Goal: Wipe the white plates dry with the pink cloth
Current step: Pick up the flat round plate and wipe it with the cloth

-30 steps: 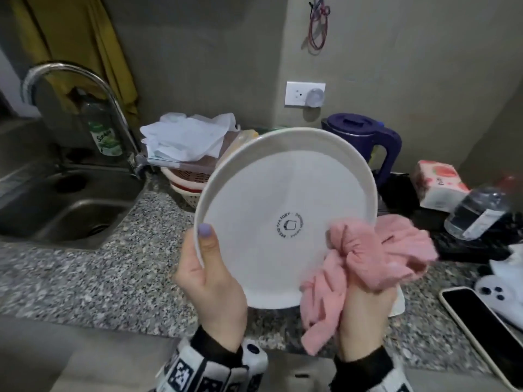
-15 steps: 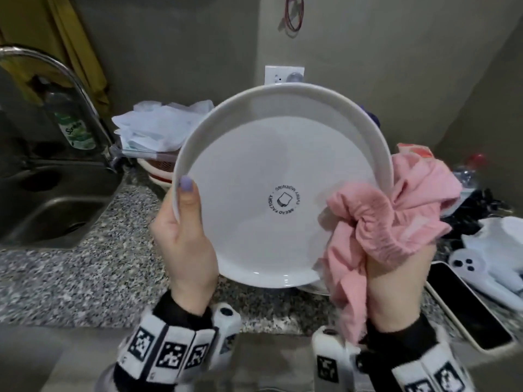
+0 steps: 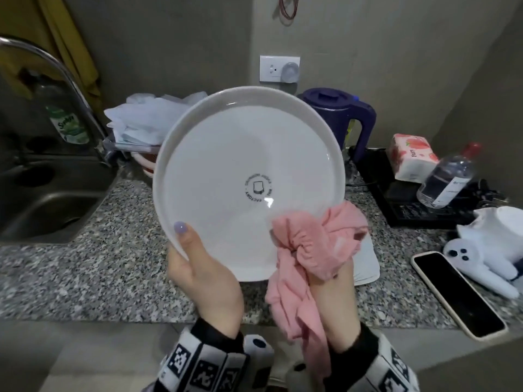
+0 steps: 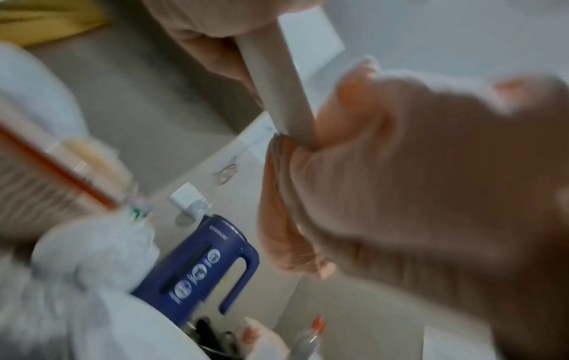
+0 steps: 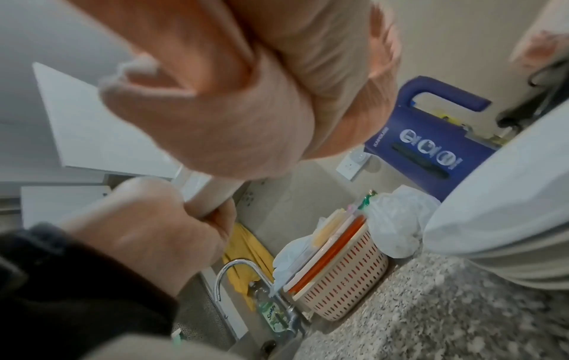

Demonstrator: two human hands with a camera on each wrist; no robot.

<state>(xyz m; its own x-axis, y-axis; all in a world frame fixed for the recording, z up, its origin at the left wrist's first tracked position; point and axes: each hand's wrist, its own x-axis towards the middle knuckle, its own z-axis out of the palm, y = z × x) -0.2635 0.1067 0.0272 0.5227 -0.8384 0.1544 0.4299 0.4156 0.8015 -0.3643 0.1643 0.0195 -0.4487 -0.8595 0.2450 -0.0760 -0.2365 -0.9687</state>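
Note:
I hold a round white plate (image 3: pixel 226 165) upright over the counter, its stamped underside facing me. My left hand (image 3: pixel 198 267) grips the lower left rim, thumb on the near face. My right hand (image 3: pixel 334 292) grips the bunched pink cloth (image 3: pixel 317 244) and presses it on the lower right rim. The left wrist view shows the plate's rim (image 4: pixel 277 85) edge-on with the cloth (image 4: pixel 400 170) wrapped over it. In the right wrist view the cloth (image 5: pixel 231 109) fills the top. A stack of white plates (image 5: pixel 508 219) lies on the counter.
A steel sink (image 3: pixel 42 199) and tap sit at the left. A perforated basket (image 5: pixel 338 280) under white bags stands behind the plate, a purple kettle (image 3: pixel 339 120) at the back. A phone (image 3: pixel 458 292), a bottle (image 3: pixel 447 179) and a white toy (image 3: pixel 481 250) lie right.
The plate has turned in my hands, as its stamp shows. The cloth slid along the rim from the right side down to the lower right. My left thumb now sits lower on the rim.

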